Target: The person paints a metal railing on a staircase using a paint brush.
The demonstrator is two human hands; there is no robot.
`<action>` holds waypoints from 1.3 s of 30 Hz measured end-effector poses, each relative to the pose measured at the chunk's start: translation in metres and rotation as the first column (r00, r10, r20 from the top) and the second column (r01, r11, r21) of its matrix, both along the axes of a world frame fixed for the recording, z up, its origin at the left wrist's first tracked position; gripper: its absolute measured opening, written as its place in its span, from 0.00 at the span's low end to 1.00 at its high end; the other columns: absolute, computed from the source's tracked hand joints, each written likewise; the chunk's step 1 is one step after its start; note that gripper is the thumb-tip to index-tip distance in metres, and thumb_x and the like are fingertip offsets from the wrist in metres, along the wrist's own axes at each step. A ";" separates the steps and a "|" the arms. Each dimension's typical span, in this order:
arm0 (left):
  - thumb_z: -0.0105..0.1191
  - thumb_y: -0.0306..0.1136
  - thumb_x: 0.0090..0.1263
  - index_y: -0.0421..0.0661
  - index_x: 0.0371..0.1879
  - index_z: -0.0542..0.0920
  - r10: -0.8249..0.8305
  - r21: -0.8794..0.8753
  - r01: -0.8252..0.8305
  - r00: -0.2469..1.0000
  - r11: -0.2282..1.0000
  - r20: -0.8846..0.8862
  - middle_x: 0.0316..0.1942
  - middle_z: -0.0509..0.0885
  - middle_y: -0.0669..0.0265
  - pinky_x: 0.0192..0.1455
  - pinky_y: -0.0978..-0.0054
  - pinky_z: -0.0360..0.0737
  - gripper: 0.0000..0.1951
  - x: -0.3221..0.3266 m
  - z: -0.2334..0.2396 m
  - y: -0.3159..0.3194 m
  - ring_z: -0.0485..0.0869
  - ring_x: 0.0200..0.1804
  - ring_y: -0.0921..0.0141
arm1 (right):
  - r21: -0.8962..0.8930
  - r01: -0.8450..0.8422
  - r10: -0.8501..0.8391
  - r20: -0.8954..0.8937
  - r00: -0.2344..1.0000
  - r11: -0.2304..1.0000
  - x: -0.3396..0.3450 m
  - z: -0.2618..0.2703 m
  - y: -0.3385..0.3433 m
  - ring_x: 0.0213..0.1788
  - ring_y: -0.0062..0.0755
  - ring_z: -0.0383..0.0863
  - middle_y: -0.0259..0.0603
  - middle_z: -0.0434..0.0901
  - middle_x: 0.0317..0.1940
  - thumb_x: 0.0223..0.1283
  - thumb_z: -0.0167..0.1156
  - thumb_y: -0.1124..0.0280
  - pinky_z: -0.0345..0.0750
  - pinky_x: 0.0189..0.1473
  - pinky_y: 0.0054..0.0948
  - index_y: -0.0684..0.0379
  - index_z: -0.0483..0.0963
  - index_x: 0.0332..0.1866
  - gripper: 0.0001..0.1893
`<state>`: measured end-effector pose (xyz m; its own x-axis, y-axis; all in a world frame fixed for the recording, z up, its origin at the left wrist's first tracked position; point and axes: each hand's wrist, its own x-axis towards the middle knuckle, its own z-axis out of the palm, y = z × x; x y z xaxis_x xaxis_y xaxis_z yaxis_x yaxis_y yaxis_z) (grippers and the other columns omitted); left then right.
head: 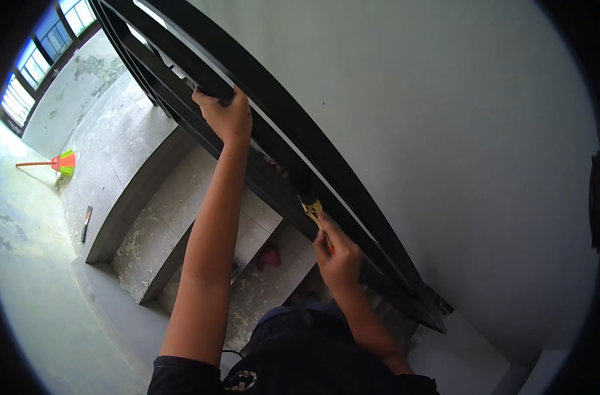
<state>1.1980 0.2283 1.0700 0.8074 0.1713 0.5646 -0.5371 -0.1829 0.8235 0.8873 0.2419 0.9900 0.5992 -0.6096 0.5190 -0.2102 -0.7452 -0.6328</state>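
My left hand (230, 114) grips a dark rail of the black stair railing (275, 131), with the arm stretched out up the slope. Lower down the same railing, my right hand (340, 256) holds a paintbrush (311, 206) by its handle. Its ferrule looks yellowish and spattered with black. The dark bristles touch or lie very near a rail; they blend into it, so I cannot tell exactly where they end. The railing's bars run diagonally from upper left to lower right.
Tiled steps (166, 232) with flaking spots descend beneath the railing. A pink cloth-like item (269, 257) lies on a lower step. On the landing (117, 148) are a broom (63, 163) and a narrow flat tool (86, 224). A pale wall (428, 123) rises to the right.
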 end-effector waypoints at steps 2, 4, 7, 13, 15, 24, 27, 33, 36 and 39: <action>0.65 0.31 0.58 0.29 0.58 0.65 -0.009 -0.010 0.010 1.000 1.000 0.008 0.44 0.81 0.45 0.53 0.64 0.81 0.32 0.010 -0.001 0.007 0.85 0.47 0.53 | -0.023 -0.034 0.033 -0.046 0.998 0.999 -0.007 0.001 -0.004 0.27 0.39 0.85 0.43 0.84 0.29 0.62 0.61 0.78 0.82 0.31 0.33 0.60 0.78 0.58 0.18; 0.65 0.31 0.58 0.29 0.58 0.65 -0.008 -0.016 0.008 1.000 1.000 0.011 0.45 0.81 0.45 0.53 0.63 0.81 0.32 0.006 -0.001 0.004 0.85 0.47 0.53 | -0.064 0.055 -0.057 -0.029 0.998 0.996 -0.009 0.003 -0.008 0.28 0.38 0.85 0.43 0.84 0.30 0.62 0.61 0.78 0.82 0.31 0.32 0.61 0.78 0.58 0.18; 0.65 0.32 0.58 0.30 0.58 0.65 -0.017 -0.025 0.018 1.000 1.000 0.014 0.47 0.79 0.44 0.53 0.62 0.81 0.33 0.004 -0.003 0.000 0.85 0.48 0.51 | -0.067 -0.021 0.026 0.063 0.998 0.998 0.008 -0.002 -0.014 0.29 0.36 0.86 0.43 0.85 0.32 0.60 0.62 0.79 0.82 0.30 0.31 0.62 0.79 0.57 0.18; 0.65 0.33 0.58 0.32 0.59 0.64 0.020 -0.044 -0.019 1.000 0.999 0.019 0.45 0.82 0.44 0.52 0.59 0.82 0.33 -0.001 0.000 0.003 0.86 0.47 0.50 | -0.083 -0.080 0.063 -0.185 0.981 0.993 -0.021 0.034 -0.010 0.23 0.32 0.81 0.37 0.80 0.26 0.56 0.65 0.80 0.78 0.25 0.30 0.54 0.83 0.53 0.18; 0.65 0.33 0.58 0.33 0.60 0.64 0.029 -0.050 -0.028 0.999 0.998 0.023 0.46 0.82 0.44 0.52 0.59 0.82 0.33 0.000 0.002 0.005 0.86 0.47 0.49 | -0.179 -0.102 0.068 -0.187 0.980 0.979 -0.028 0.042 -0.009 0.20 0.30 0.78 0.35 0.77 0.23 0.53 0.66 0.79 0.75 0.23 0.30 0.51 0.84 0.50 0.18; 0.67 0.43 0.62 0.35 0.62 0.60 -0.059 -0.119 0.047 0.994 0.992 -0.097 0.40 0.85 0.45 0.48 0.58 0.81 0.39 0.004 -0.007 -0.006 0.86 0.45 0.47 | -0.488 -0.357 -0.011 -0.602 0.798 0.796 0.014 0.110 -0.008 0.23 0.36 0.80 0.34 0.78 0.30 0.52 0.68 0.72 0.76 0.25 0.35 0.51 0.83 0.49 0.17; 0.65 0.47 0.63 0.36 0.63 0.59 -0.200 -0.150 0.175 0.964 0.973 -0.173 0.40 0.84 0.46 0.46 0.58 0.81 0.39 0.001 -0.003 0.009 0.85 0.43 0.48 | -0.547 -0.377 -0.050 -0.613 0.789 0.748 0.035 0.125 0.001 0.22 0.35 0.80 0.35 0.78 0.30 0.52 0.67 0.73 0.75 0.24 0.35 0.51 0.84 0.49 0.16; 0.60 0.47 0.69 0.32 0.62 0.59 -0.165 -0.018 0.165 0.976 0.986 -0.145 0.44 0.81 0.48 0.41 0.56 0.81 0.36 0.003 -0.002 0.014 0.84 0.42 0.49 | -0.447 -0.585 -0.033 -0.812 0.583 0.676 0.027 0.122 -0.004 0.17 0.34 0.75 0.34 0.74 0.22 0.51 0.67 0.74 0.71 0.20 0.31 0.50 0.84 0.48 0.16; 0.57 0.45 0.72 0.34 0.56 0.62 -0.144 -0.022 0.142 0.979 0.990 -0.143 0.39 0.80 0.50 0.37 0.57 0.80 0.29 0.000 -0.005 0.015 0.84 0.38 0.52 | -0.523 -0.554 -0.047 -0.753 0.656 0.648 0.035 0.129 0.000 0.17 0.34 0.75 0.35 0.74 0.22 0.51 0.67 0.75 0.69 0.19 0.33 0.50 0.85 0.47 0.16; 0.51 0.45 0.76 0.35 0.49 0.64 -0.159 -0.039 0.155 0.979 0.987 -0.129 0.35 0.79 0.53 0.33 0.58 0.78 0.22 0.000 -0.006 0.017 0.82 0.35 0.53 | -0.648 -0.477 -0.093 -0.644 0.760 0.594 0.042 0.131 -0.001 0.16 0.34 0.73 0.35 0.73 0.21 0.50 0.67 0.76 0.67 0.19 0.33 0.50 0.85 0.47 0.16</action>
